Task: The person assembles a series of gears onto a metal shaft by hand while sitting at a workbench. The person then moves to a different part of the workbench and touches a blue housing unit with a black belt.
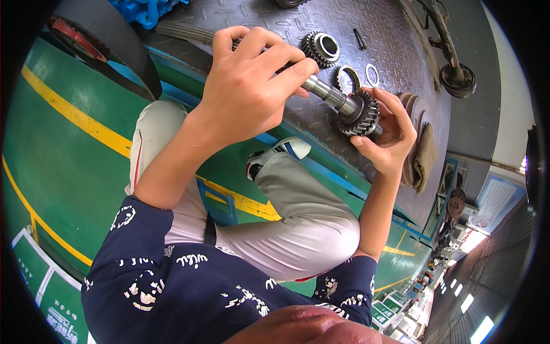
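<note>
Shaft point(335, 100) held up over the desk point(395, 34), slanting from upper left to lower right, with a dark gear wheel point(362, 117) around its lower end. Gripped along its upper stretch by the left hand point(246, 92), with fingers pinching the metal against the thumb and the shaft's far end hidden behind them. At the lower end, the right hand point(396, 129), with fingers curved around and pinching the gear wheel's rim, thumb on the near side, and a short stub of shaft pointing toward the palm. On the desk behind, a second gear point(312, 49) with a bright hub, near a toothed ring point(342, 76) and a thin pale ring point(367, 71). Farther back, a slim dark pin point(360, 38). To the right of the right hand, a stack of brown discs point(408, 143) beside a brownish cloth-like piece point(425, 157). At upper left, a blue casting point(146, 11) and a grey ribbed strip point(189, 31) leading toward the left hand
</note>
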Motion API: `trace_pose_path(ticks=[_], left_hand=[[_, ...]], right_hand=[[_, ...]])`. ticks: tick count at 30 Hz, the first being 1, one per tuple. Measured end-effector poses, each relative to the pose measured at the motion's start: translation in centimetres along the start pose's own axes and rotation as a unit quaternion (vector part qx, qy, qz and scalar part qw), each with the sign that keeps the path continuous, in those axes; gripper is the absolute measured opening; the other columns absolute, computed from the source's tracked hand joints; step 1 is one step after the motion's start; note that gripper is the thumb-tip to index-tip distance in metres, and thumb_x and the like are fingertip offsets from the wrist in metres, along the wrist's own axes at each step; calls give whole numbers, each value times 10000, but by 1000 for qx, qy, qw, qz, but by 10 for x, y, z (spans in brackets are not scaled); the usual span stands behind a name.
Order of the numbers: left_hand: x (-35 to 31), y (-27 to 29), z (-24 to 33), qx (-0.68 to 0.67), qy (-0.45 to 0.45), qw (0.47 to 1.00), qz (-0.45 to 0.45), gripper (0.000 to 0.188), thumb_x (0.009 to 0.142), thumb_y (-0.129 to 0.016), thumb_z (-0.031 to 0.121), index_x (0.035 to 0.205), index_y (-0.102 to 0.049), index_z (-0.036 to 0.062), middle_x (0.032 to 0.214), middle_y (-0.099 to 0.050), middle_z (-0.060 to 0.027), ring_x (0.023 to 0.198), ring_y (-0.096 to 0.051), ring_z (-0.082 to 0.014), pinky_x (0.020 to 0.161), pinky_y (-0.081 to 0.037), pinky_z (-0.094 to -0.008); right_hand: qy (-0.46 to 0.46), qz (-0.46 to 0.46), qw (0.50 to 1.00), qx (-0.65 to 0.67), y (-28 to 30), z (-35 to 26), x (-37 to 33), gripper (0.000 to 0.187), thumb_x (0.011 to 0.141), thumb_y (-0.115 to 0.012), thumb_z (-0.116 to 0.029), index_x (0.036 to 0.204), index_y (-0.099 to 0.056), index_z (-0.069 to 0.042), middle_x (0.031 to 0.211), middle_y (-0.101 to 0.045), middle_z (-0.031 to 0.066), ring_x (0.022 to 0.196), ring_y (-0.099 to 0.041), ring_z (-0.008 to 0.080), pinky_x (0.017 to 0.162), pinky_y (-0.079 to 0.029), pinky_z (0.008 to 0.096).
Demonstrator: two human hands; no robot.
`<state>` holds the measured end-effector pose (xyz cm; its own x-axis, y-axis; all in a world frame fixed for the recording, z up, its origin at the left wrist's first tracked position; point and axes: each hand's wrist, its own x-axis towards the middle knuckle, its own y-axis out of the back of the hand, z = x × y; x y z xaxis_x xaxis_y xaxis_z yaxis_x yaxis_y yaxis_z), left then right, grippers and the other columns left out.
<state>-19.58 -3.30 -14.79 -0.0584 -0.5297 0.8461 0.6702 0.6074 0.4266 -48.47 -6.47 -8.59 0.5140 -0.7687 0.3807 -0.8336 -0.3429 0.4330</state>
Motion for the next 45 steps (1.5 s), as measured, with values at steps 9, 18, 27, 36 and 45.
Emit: trace_pose_path(ticks=[9, 18, 27, 36, 45], left_hand=[[-3, -2, -2, 8, 11, 1000, -3, 256, 796, -839, 142, 1050, -818, 156, 1047, -736, 93, 989, -632, -172, 950, -379, -413], [-4, -4, -3, 25, 4, 1000, 3, 268, 783, -842, 140, 1050, -816, 154, 1038, -744, 96, 987, -633, -170, 930, -364, -404], [-3, -4, -1, 36, 7, 999, 15, 286, 767, -836, 121, 1051, -812, 153, 1021, -746, 88, 986, -638, -184, 935, -372, -409], [-4, -4, -3, 30, 2, 1000, 7, 304, 757, -844, 116, 1056, -810, 156, 1028, -752, 85, 1001, -636, -195, 948, -376, -402], [-4, -4, -1, 34, 6, 999, -17, 313, 753, -852, 116, 1061, -809, 156, 1033, -754, 83, 1013, -638, -196, 946, -370, -400]], right_hand=[[129, -38, 957, -257, -3, -35, 4, 634, 694, -950, -102, 1265, -752, 89, 1164, -733, 176, 1016, -733, 258, 935, -569, 358], [104, 91, 983, -124, 13, -39, -10, 404, 948, -736, -86, 1291, -686, 123, 989, -705, 159, 936, -683, 248, 870, -522, 350], [18, -39, 962, -270, -3, -32, 4, 671, 800, -908, -116, 1413, -690, 50, 1407, -720, 222, 1298, -692, 345, 1131, -505, 428], [130, -12, 935, -329, -4, -31, 6, 672, 636, -984, -85, 1264, -775, 35, 1275, -789, 187, 1164, -733, 320, 1033, -561, 419], [162, -51, 958, -231, 9, -39, 2, 266, 742, -752, -123, 943, -790, 48, 1091, -820, 206, 987, -703, 326, 900, -564, 402]])
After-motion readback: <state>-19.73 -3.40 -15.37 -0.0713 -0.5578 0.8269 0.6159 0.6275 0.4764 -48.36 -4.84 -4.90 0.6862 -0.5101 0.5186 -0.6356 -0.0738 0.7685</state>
